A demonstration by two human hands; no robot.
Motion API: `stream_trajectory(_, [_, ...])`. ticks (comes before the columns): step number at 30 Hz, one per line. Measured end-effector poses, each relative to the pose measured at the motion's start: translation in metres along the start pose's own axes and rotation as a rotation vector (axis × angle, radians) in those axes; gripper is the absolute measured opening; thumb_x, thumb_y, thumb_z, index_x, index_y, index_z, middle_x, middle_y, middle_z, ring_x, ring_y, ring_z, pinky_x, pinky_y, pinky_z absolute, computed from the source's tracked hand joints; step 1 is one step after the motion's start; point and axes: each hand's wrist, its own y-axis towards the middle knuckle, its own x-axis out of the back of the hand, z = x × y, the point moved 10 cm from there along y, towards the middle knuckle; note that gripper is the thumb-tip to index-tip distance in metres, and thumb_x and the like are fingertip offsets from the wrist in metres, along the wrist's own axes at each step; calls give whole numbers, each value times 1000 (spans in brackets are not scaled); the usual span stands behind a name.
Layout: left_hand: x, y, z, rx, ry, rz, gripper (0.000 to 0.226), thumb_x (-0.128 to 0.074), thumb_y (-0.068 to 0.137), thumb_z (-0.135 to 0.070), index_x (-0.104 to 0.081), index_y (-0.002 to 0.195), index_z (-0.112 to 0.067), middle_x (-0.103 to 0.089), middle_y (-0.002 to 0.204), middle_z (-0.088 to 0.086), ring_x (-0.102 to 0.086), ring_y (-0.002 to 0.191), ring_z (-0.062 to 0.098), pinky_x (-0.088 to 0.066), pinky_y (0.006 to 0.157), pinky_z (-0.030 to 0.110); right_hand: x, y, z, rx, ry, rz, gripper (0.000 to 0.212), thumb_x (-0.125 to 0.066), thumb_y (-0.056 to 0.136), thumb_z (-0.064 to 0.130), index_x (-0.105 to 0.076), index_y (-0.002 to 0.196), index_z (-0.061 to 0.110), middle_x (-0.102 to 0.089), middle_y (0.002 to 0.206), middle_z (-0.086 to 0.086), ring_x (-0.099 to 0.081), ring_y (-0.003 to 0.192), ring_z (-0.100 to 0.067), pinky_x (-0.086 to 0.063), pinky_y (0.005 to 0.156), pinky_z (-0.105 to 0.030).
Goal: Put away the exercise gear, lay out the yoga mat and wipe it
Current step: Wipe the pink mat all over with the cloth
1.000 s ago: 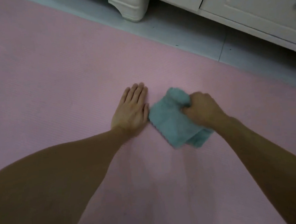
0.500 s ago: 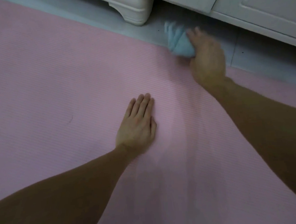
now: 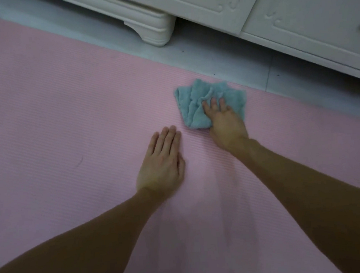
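The pink ribbed yoga mat (image 3: 67, 127) lies flat on the floor and fills most of the view. A teal fluffy cloth (image 3: 194, 105) lies bunched on the mat near its far edge. My right hand (image 3: 225, 122) presses down on the cloth, fingers stretched forward over it and the folds gathering toward them. My left hand (image 3: 164, 165) rests flat on the mat, palm down and fingers together, just near and left of the cloth and not touching it.
Beyond the mat's far edge runs a strip of pale tiled floor (image 3: 222, 54). A white cabinet (image 3: 294, 15) with a carved foot (image 3: 156, 29) stands along the back.
My right hand pulled the cloth back from the mat's far edge by the cabinet toward me. A second ago the cloth was beside my left hand. My left hand has stayed planted on the mat.
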Motion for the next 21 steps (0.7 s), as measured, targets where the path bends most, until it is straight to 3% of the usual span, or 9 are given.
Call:
stream_trajectory(3, [-1,1,1,-3,8,20,57,-33,93,-24,-45,142,3,-45,147,18,-37,140,31,-24,118,47,-8,-37,16,42,57,3,66,-34,91,15,-11,153,13,-14,159,-16,-9,146,-34,-11,119,-42])
stream_trajectory(6, [-5,-2,0,-53,32,64,60,-34,92,-31,-45,142,2,-48,143,21,-40,136,37,-27,116,51,-9,-90,46,120,291,-45,71,-17,79,19,-30,149,13,-29,154,-14,-20,145,-33,-13,120,-39])
stream_trajectory(8, [-10,-4,-2,-101,59,98,66,-32,93,-38,-37,146,1,-40,149,24,-35,139,40,-25,116,53,-14,-114,55,135,444,3,74,-15,76,18,-30,148,19,-28,155,-7,-17,146,-25,-9,119,-32])
stream_trajectory(10, [-12,-5,-3,-112,56,99,67,-32,93,-37,-34,148,1,-35,151,24,-32,140,40,-21,118,52,-10,-115,42,56,557,25,70,-24,77,22,-30,147,27,-35,152,-3,-30,142,-24,-21,117,-30])
stream_trajectory(12, [-9,-4,-1,-70,3,62,62,-34,91,-28,-42,142,5,-44,145,25,-37,137,39,-21,118,50,6,-106,17,-96,668,-74,60,-32,84,31,-44,142,29,-52,141,-5,-52,125,-29,-41,105,-34])
stream_trajectory(14, [-8,-4,3,-36,1,47,60,-35,91,-27,-43,142,4,-44,146,21,-36,139,35,-21,119,47,10,-100,17,-114,642,-110,49,-41,93,19,-45,142,25,-50,142,-9,-52,123,-32,-42,103,-40])
stream_trajectory(17, [-15,-7,1,-98,63,110,72,-41,92,-39,-28,150,2,-29,156,19,-21,146,34,-13,122,46,-15,-118,57,-3,412,-27,61,-46,89,0,-35,147,14,-29,154,-12,-22,144,-33,-15,120,-37])
stream_trajectory(18, [-17,-7,1,-104,80,137,74,-36,92,-41,-23,151,2,-24,158,18,-18,148,33,-11,122,46,-19,-131,69,29,356,-52,64,-52,83,-3,-39,144,9,-33,152,-15,-24,143,-35,-15,118,-37])
stream_trajectory(21, [-9,-5,5,-72,18,107,70,-12,91,-32,-22,151,2,-19,160,17,-15,149,31,-7,123,43,-23,-176,92,76,273,-160,67,-76,60,1,-61,125,2,-57,132,-17,-50,127,-38,-35,106,-46])
